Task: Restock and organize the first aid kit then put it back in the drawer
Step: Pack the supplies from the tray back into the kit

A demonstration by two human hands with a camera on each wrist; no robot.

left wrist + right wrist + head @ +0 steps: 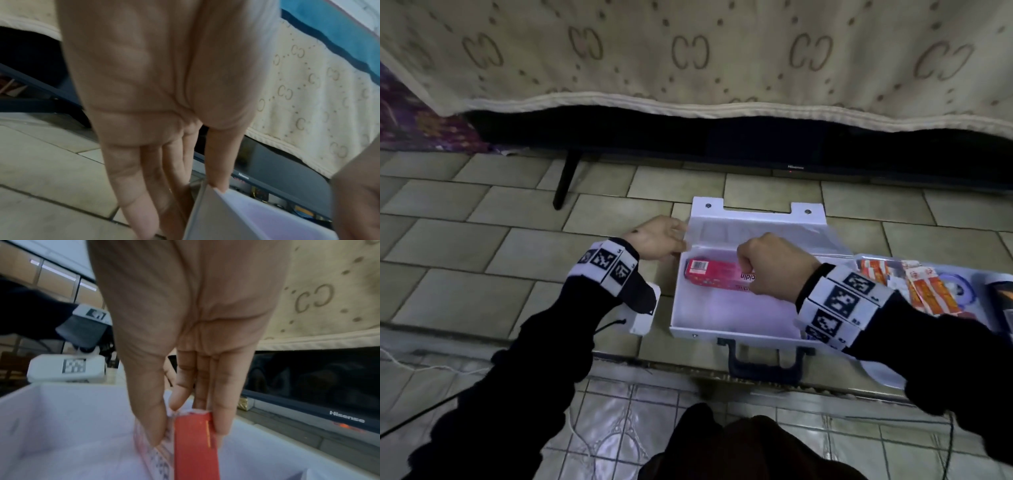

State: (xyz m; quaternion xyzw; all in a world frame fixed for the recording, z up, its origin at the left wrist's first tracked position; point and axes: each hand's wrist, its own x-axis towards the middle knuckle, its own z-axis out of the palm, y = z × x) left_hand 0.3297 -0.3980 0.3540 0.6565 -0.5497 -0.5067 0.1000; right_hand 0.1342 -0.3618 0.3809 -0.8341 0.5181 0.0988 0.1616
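Note:
The white first aid kit lies open on the tiled ledge, its lid tipped back and its dark handle facing me. A pink-red medicine box lies inside along the back wall. My right hand grips that box's right end; in the right wrist view the thumb and fingers of this hand pinch the red box above the kit's white floor. My left hand holds the lid's left edge, with the hand pinching the lid between thumb and fingers.
Orange-and-white sachets and a tape roll lie in a clear package right of the kit. A Hisense TV stands on the tiles just behind the lid, under a beige patterned blanket. Bare tiles stretch to the left.

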